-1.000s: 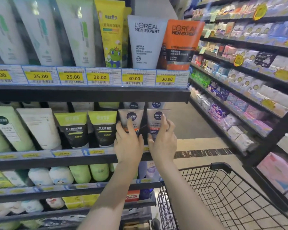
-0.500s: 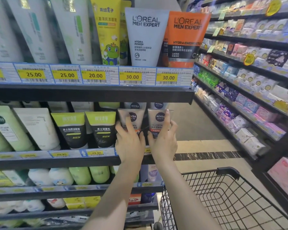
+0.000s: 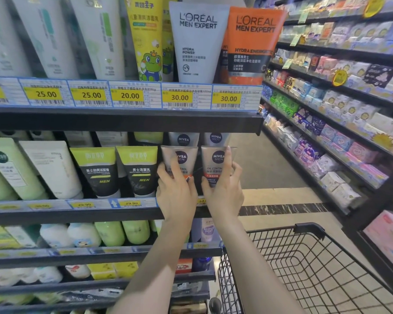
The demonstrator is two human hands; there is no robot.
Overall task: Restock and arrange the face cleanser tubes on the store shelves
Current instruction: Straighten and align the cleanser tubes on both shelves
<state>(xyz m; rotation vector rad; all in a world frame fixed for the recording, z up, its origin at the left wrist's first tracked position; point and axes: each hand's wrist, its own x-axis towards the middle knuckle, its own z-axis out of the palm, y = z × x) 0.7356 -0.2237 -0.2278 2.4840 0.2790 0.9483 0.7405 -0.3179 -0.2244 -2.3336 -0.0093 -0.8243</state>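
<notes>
Silver Nivea Men tubes (image 3: 214, 165) stand upright, one gripped by each hand: left hand (image 3: 176, 192), right hand (image 3: 225, 193).

L'OREAL MEN EXPERT: white tube (image 3: 197, 41), orange tube (image 3: 252, 44) | NIVEA MEN: silver tubes (image 3: 216, 164) | tag (image 3: 179, 97) 30.00

Two silver-grey Nivea Men tubes (image 3: 216, 164) have a soft metallic sheen, like satin-finish plastic. Beside them, the green-and-black tubes (image 3: 114, 171) look like smooth plastic with a matt finish. Above, the white L'Oréal tube (image 3: 197, 41) and the orange L'Oréal tube (image 3: 252, 44) are glossy plastic. The shelf edge (image 3: 123, 120) is dark painted metal with a dull shine. Paper price labels (image 3: 179, 97) sit behind clear, slightly reflective plastic strips. The shopping cart (image 3: 304, 268) is black coated wire. The floor (image 3: 266, 166) is smooth and faintly glossy.
</notes>
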